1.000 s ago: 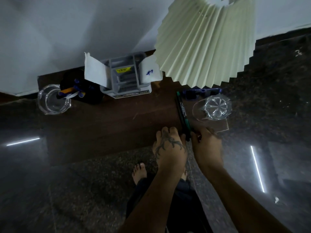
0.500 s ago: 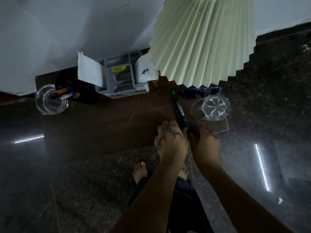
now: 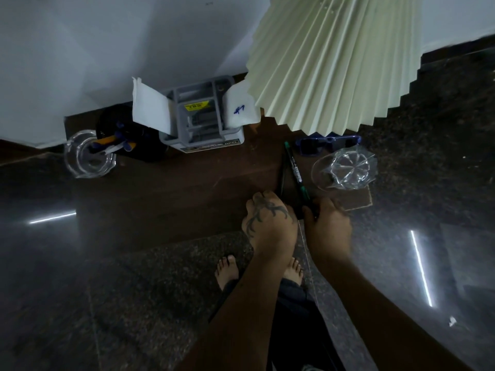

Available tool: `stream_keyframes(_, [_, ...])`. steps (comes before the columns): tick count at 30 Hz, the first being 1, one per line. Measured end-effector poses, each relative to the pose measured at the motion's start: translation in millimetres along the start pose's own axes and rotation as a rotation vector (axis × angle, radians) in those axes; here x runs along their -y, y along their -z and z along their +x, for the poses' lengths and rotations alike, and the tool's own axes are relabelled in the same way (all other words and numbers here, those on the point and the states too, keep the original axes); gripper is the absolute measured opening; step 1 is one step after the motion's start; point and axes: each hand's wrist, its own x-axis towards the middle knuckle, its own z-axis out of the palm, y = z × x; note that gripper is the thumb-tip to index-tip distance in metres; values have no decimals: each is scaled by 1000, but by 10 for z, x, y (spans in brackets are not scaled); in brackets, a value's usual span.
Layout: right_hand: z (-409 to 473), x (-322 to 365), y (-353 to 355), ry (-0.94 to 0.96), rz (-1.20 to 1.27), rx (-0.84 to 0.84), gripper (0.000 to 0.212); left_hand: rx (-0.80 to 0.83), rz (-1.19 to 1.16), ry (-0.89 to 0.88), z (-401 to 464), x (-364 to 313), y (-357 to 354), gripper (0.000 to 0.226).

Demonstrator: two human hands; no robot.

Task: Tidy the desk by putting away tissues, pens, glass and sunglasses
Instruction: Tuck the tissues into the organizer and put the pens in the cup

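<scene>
The right hand (image 3: 328, 226) grips the pens (image 3: 296, 174); the left hand (image 3: 269, 220) is clenched beside them, its hold unclear. Lift them together, clear of the glass (image 3: 345, 170).

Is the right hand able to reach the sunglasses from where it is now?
Probably yes. The right hand is at the desk's near edge, and the sunglasses lie further back under the lampshade. Only the drinking glass stands between, slightly right, so the hand should pass left of it.

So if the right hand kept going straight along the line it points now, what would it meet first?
Probably the clear faceted glass tumbler lying on its side just beyond the right hand; the blue-framed sunglasses lie further on. Depth is unclear, so the hand could pass beside it. It grips the green-tipped black marker.
</scene>
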Motion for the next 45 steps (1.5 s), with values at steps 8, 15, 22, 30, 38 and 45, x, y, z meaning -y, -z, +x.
stream_keyframes(8, [-215, 197, 95, 24, 152, -130, 10, -52, -23, 105, -53, 189, 231, 23])
stream_keyframes(15, [-503, 612, 226, 184, 249, -250, 10, -40, -122, 134, -208, 600, 545, 18])
stream_keyframes(22, [-789, 1121, 253, 374, 234, -330, 10, -104, -234, 201, -398, 1032, 886, 19])
stream_keyframes(30, [-1003, 1824, 230, 576, 284, -374, 13, -223, -337, 166, -454, 1493, 1526, 25])
stream_keyframes(38, [-1073, 2473, 308, 768, 311, -493, 12, -561, -495, 126, -412, 1774, 2340, 38])
stream_keyframes(45, [-735, 2866, 120, 830, 201, -516, 12, -590, -287, 110, 202, 1900, 2363, 23])
